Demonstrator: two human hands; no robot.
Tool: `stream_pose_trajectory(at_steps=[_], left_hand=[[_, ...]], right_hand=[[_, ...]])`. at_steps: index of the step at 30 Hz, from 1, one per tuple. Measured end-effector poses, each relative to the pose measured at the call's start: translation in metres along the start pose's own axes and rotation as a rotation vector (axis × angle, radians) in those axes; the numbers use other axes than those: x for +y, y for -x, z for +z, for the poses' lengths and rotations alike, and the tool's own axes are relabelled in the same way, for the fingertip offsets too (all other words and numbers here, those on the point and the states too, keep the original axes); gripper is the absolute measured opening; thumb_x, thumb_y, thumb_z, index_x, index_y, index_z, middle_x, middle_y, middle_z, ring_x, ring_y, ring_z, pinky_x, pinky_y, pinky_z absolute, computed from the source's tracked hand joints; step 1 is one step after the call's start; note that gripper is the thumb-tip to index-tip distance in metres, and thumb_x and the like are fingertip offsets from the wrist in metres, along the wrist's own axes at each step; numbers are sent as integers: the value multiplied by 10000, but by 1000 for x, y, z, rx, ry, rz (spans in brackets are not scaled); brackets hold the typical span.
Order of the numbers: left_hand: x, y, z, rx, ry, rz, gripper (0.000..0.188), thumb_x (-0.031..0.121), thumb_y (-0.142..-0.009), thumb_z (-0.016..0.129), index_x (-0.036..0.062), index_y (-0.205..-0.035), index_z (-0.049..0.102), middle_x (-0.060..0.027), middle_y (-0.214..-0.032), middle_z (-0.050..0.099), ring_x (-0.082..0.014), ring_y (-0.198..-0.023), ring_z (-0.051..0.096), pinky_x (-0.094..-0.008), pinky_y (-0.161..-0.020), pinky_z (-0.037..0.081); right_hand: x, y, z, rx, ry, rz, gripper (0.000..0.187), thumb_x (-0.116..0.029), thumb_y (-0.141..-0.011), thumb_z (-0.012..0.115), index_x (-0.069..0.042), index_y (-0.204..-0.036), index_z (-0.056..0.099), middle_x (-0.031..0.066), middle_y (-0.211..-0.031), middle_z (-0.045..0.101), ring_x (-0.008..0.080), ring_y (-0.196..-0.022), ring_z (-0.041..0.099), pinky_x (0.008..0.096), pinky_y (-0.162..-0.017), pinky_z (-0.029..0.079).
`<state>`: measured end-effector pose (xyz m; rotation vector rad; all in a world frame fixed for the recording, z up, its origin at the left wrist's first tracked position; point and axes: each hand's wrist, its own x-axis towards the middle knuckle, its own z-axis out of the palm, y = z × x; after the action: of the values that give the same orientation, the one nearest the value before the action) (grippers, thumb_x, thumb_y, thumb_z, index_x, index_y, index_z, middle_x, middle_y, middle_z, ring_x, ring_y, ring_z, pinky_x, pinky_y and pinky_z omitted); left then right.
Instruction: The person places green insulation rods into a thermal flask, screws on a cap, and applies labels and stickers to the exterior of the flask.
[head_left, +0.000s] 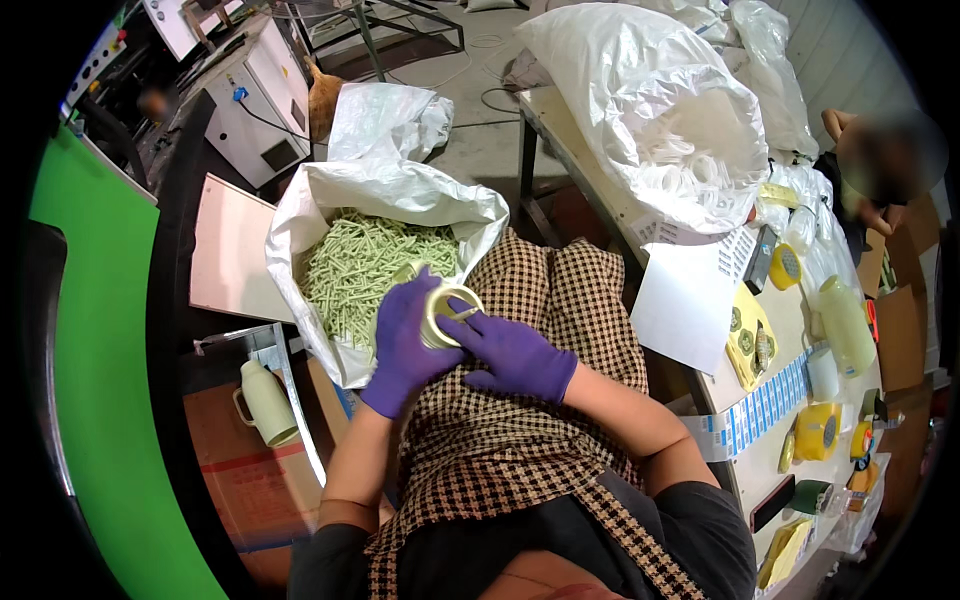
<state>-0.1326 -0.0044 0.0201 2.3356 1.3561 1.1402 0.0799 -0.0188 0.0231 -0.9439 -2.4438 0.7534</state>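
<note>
Dark shirt nearest. Left hand grips a pale ring; right hand touches it, pinch unclear. White sack gapes just beyond.

A pale table stands on grey floor near a wall.

White paper sheet, pale green jug, light-coloured cabinet, bright green panel

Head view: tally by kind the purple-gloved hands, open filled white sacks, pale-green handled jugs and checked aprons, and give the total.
Purple-gloved hands: 2
Open filled white plastic sacks: 2
Pale-green handled jug: 1
Tan-and-black checked fabric apron: 1
Total: 6
</note>
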Motion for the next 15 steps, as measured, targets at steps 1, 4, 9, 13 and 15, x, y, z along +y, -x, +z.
stream_pose_trajectory(at_steps=[1, 4, 9, 13, 15], left_hand=[[-13, -5, -5, -16, 116, -39, 1012, 317, -584, 932, 9, -1440, 487, -176, -1298, 642, -360, -1209, 609, -488, -1070, 451], [-49, -21, -29, 55, 489, -226, 1161, 270, -666, 934, -20, -1578, 276, -163, -1312, 636, -300, -1208, 627, -424, -1067, 494], [-63, -29, -107, 441, 401, -176, 1220, 254, -724, 897, -2, -1631, 122, -197, -1467, 524, -293, -1319, 553, -412, -1123, 442], [-50, -28, -115, 584, 94, 11, 1190, 337, -761, 844, 23, -1640, 105, -225, -1544, 448, -318, -1395, 484, -450, -1170, 373], [-51, -12, -121, 560, 5, 91, 1228, 397, -765, 850, 31, -1641, 72, -257, -1532, 452, -356, -1404, 474, -481, -1174, 368]], right_hand=[[-5, -3, -15, -9, 23, -35, 926, -249, -790, 803, -253, -1592, 341, 253, -1565, 371, 390, -1002, 679, 451, -876, 579], [-5, -1, -60, 105, 109, -153, 763, -206, -815, 788, -281, -1513, 489, 222, -1584, 383, 342, -1037, 694, 435, -862, 593], [56, 29, -156, 574, 327, -49, 302, -126, -846, 713, -140, -1148, 719, 76, -1082, 731, 294, -923, 708, 402, -760, 582], [154, 64, -239, 646, 1031, 398, 384, -94, -866, 669, -242, -1218, 712, 67, -970, 653, 284, -877, 672, 423, -723, 559], [204, 67, -251, 472, 1040, 425, 373, -121, -851, 695, -237, -1204, 715, 83, -993, 647, 298, -910, 666, 445, -737, 556]])
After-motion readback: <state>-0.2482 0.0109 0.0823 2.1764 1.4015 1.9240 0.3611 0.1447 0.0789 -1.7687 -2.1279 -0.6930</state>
